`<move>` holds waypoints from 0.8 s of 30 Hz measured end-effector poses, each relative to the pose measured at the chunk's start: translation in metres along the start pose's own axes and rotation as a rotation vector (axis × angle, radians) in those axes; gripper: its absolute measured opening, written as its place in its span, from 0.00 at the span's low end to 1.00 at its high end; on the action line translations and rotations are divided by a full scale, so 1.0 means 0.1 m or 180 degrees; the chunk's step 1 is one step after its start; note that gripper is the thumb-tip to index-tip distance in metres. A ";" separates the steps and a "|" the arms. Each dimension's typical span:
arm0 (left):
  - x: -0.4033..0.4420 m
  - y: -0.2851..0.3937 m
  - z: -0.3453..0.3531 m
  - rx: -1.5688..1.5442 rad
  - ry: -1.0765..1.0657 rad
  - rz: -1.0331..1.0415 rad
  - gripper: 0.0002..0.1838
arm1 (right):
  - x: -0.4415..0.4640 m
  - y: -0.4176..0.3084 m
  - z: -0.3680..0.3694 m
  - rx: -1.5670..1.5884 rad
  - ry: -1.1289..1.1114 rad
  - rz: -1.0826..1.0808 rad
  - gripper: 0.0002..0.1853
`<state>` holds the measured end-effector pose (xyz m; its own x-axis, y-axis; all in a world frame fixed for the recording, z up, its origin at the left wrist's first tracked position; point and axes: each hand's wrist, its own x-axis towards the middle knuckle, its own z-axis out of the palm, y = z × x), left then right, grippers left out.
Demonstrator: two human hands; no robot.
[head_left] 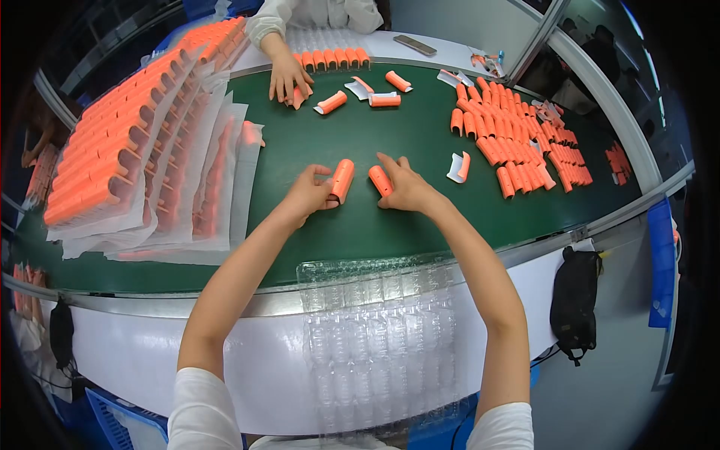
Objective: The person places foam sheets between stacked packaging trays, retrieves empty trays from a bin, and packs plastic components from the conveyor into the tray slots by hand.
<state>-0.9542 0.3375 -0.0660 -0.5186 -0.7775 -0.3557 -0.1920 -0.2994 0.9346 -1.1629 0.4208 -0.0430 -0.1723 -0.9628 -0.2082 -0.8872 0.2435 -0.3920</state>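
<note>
Holding orange shells (330, 58): far tray (324, 40)

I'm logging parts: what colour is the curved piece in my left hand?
The curved piece is orange outside, shown in the head view.

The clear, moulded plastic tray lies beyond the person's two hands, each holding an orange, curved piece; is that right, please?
Not quite: the head view shows the clear plastic tray on the near side of the left hand and right hand, each holding an orange, curved piece.

Bright middle; glare on white tabletop (259, 367), glints on clear tray (382, 337); fisheye bending, black corners.
</note>
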 end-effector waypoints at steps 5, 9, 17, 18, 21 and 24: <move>0.01 -0.14 -0.13 0.2799 0.0791 0.1612 0.21 | 0.03 -0.03 0.10 0.0462 0.0136 -0.0109 0.56; -0.15 0.03 -0.03 0.2032 0.0324 0.1455 0.31 | -0.09 0.35 -0.32 -0.0187 0.1916 0.0765 0.41; -0.09 -0.05 0.14 0.2514 -0.0230 0.1780 0.48 | 0.40 1.57 -0.20 0.0224 0.1644 0.1257 0.39; -0.08 -0.03 0.15 0.2586 -0.0183 0.1769 0.47 | 0.37 1.41 -0.24 -0.0196 0.1533 0.1213 0.38; 0.30 -0.06 -0.04 0.2670 0.1108 0.2201 0.36 | 0.22 0.95 -0.27 -0.1208 0.1282 0.0921 0.37; 0.75 0.21 -0.45 0.4672 0.2401 0.1999 0.31 | 0.17 0.76 -0.17 -0.2019 0.0911 0.0548 0.40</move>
<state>-0.9600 0.2481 -0.0735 -0.4205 -0.7587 0.4975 -0.8741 0.4857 0.0019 -1.2405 0.4215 -0.0616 -0.3607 -0.9309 0.0571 -0.9002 0.3635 0.2398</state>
